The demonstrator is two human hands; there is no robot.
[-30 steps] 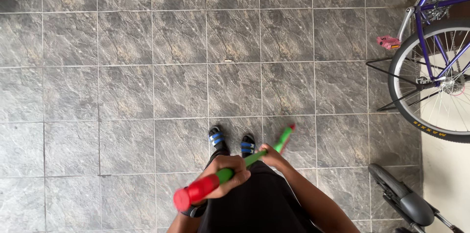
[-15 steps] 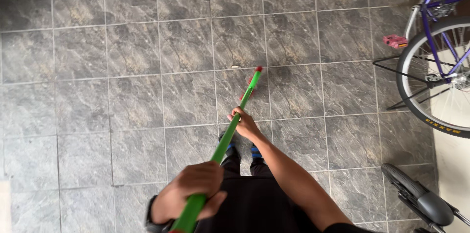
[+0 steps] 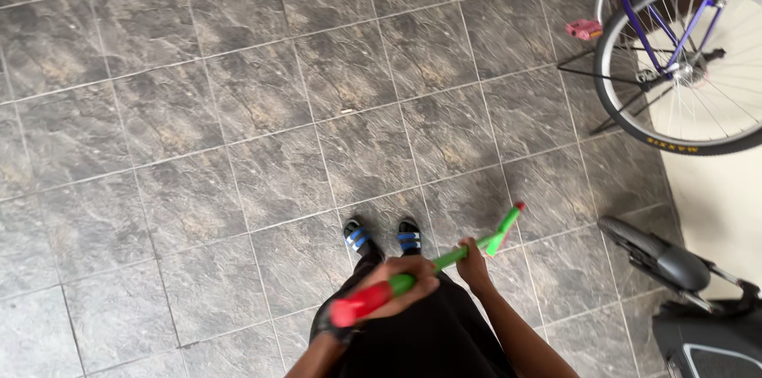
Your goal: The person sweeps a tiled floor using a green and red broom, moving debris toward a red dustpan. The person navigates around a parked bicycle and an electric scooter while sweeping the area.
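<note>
Green stick with red grip (image 3: 421, 273) held over grey tiled floor (image 3: 238, 132).
Left hand (image 3: 401, 287) clenched near red end — right hand (image 3: 474, 260) grasping farther down; purple bicycle (image 3: 675, 60) well apart.

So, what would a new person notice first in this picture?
First, the green stick with a red grip end, held low in the middle by the left hand and the right hand above grey stone-look floor tiles. Next, the purple bicycle at the upper right.

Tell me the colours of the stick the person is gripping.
Green stick with a red grip end, clearest in the head view.
</note>
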